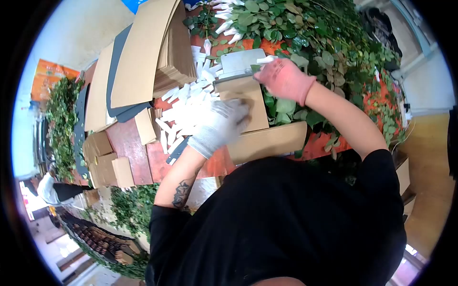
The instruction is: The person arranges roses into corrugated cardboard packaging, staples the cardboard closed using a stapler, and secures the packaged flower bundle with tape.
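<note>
Gloves on both hands, so grip first: the right hand (286, 82), in pink, has its fingers bent just right of the grey box (243, 62). A white piece (266, 60) sits right up against that glove, at the box's right edge, but I can't tell if it's actually pinched. Left hand (220, 123), in white, is closer to the wearer than the box and a bit left, over the cardboard panel (243, 97) and beside the loose white pieces (183, 113). It's motion-blurred and the fingertips are hidden, so no clue if it's clenched or holding anything.

Going outward, the cardboard stack (176, 59) stands left of the box, leafy stems (329, 47) are heaped to its right and beyond, and white-covered heads (229, 23) are past its far side. The red table (129, 148) runs under it all.

Writing-wise, both gloves have dark print on the back, too fuzzy to read. Same with the orange poster (50, 76), way left of the box. Something blue (132, 5) is cut off up top.
</note>
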The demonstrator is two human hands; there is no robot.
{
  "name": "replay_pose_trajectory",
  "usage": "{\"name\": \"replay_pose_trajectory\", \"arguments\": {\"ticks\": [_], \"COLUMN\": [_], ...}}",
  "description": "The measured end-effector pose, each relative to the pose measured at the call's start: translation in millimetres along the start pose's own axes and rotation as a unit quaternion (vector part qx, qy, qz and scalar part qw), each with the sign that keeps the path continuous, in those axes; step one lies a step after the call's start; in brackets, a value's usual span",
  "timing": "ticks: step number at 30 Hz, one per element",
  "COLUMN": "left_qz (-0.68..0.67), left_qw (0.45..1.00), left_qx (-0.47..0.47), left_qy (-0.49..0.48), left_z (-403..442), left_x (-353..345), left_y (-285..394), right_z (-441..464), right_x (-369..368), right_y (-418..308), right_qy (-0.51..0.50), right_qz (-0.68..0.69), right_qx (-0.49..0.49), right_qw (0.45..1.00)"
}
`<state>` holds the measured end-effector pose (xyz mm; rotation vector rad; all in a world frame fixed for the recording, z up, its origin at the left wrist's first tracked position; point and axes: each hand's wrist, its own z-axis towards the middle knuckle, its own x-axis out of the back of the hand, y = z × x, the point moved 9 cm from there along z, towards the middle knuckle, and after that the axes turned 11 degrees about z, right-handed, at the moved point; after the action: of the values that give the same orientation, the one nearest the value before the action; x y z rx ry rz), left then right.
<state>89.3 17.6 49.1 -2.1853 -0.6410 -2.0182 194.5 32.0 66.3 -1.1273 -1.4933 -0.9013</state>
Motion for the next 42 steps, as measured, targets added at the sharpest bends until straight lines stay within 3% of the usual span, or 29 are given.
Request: {"name": "replay_pose_trajectory", "arguments": {"ticks": [1, 2, 3, 5, 7, 9, 11, 12, 15, 16, 17, 18, 19, 21, 22, 24, 25, 26, 28, 29, 31, 33, 35, 37, 38, 39, 41, 42], "left_qz": [0.008, -0.005, -0.024, 0.015, 0.155, 0.146, 0.150, 0.098, 0.117, 0.117, 0.116, 0.112, 0.110, 0.111, 0.115, 0.120, 0.120, 0.121, 0.121, 0.118, 0.124, 0.042, 0.028, -0.149, -0.138, -0.142, -0.025, -0.021], "left_qw": [1.000, 0.995, 0.978, 0.981, 0.971, 0.975, 0.978, 0.986, 0.987, 0.988, 0.989, 0.989, 0.989, 0.989, 0.989, 0.989, 0.989, 0.989, 0.990, 0.991, 0.981, 0.979, 0.968, 0.978, 0.982, 0.981, 0.991, 0.998], "left_qx": [-0.011, -0.012, -0.013, -0.050, -0.134, -0.154, -0.131, -0.120, -0.085, -0.076, -0.076, -0.069, -0.061, -0.057, -0.055, -0.052, -0.038, -0.025, -0.033, -0.039, -0.095, -0.192, -0.248, -0.101, -0.036, -0.046, -0.001, 0.012], "left_qy": [-0.011, 0.100, 0.207, 0.184, 0.123, 0.063, 0.064, 0.060, 0.074, 0.064, 0.058, 0.065, 0.077, 0.074, 0.069, 0.066, 0.072, 0.078, 0.066, 0.049, 0.114, -0.049, 0.020, -0.107, -0.125, -0.120, -0.132, -0.051], "left_z": [1.3, 1.5, -2.5, 9.4, 23.6, 27.3, 25.2, 26.3, 25.9, 26.7, 26.5, 25.1, 24.4, 25.3, 26.0, 24.5, 24.2, 23.7, 23.5, 24.4, 29.6, 40.6, 42.4, 57.3, 59.6, 63.8, 67.1, 66.5], "left_x": [7.7, 39.2, 66.1, 58.4, 19.1, 1.6, 5.2, 2.3, -1.8, -5.6, -9.3, -10.0, -8.7, -6.8, -6.8, -7.0, -7.2, -5.1, 0.0, 0.5, 16.8, 3.6, 19.0, 13.3, 12.3, 14.5, 10.2, 16.9], "left_y": [-1.8, -4.9, -8.7, -6.6, 4.8, 7.0, 7.9, 5.2, 9.6, 6.7, 6.4, 6.1, 6.0, 8.6, 9.6, 13.0, 12.2, 10.3, 10.4, 10.1, 1.5, -7.0, -11.0, -34.2, -43.2, -35.1, -34.0, -33.0], "right_z": [-6.3, -18.3, -23.8, -35.3, -32.9, -33.8, -74.6, -107.5, -171.9, -196.3, -198.6, -203.7, -201.7, -215.3, -209.4, -170.3, -167.0, -160.5, -146.1, -139.9, -127.9, -111.0, -97.2, -89.2, -85.1, -76.7, -61.6, -62.4], "right_x": [-10.0, -13.5, -23.3, -25.9, -21.3, -19.6, 8.1, 22.1, 7.5, -19.9, -46.6, -97.7, -123.8, -209.0, -205.7, -181.9, -185.9, -178.2, -136.5, -110.5, -54.9, -62.5, -70.5, -84.1, -87.6, -86.8, -96.8, -95.5], "right_y": [-11.0, -21.2, -22.9, -26.6, -20.7, 1.0, -9.6, -30.8, -58.2, -63.2, -70.9, -79.7, -98.6, -113.0, -116.5, -141.2, -140.5, -133.5, -123.7, -118.9, -106.8, -85.2, -72.5, -65.0, -64.0, -59.2, -51.3, -49.4], "right_qy": [-0.008, 0.070, 0.073, 0.131, 0.122, 0.065, 0.270, 0.434, 0.446, 0.434, 0.347, 0.330, 0.327, 0.375, 0.376, 0.311, 0.311, 0.317, 0.316, 0.326, 0.316, 0.292, 0.269, 0.276, 0.279, 0.277, 0.241, 0.241], "right_qz": [-0.034, -0.036, -0.024, 0.024, 0.059, 0.160, 0.217, 0.143, 0.386, 0.505, 0.575, 0.805, 0.806, 0.869, 0.869, 0.941, 0.942, 0.928, 0.870, 0.917, 0.938, 0.951, 0.961, 0.957, 0.952, 0.954, 0.968, 0.968], "right_qx": [0.006, 0.024, 0.010, 0.008, -0.008, -0.105, -0.085, -0.045, -0.068, -0.087, -0.070, -0.137, -0.137, -0.300, -0.298, -0.124, -0.121, -0.097, -0.065, -0.001, 0.125, 0.079, 0.033, -0.080, -0.112, -0.111, -0.063, -0.063], "right_qw": [0.999, 0.997, 0.997, 0.991, 0.991, 0.979, 0.934, 0.888, 0.805, 0.741, 0.737, 0.474, 0.473, 0.120, 0.123, -0.039, -0.035, 0.170, 0.374, 0.230, -0.071, -0.070, -0.064, -0.030, -0.047, 0.024, 0.018, 0.022]}}
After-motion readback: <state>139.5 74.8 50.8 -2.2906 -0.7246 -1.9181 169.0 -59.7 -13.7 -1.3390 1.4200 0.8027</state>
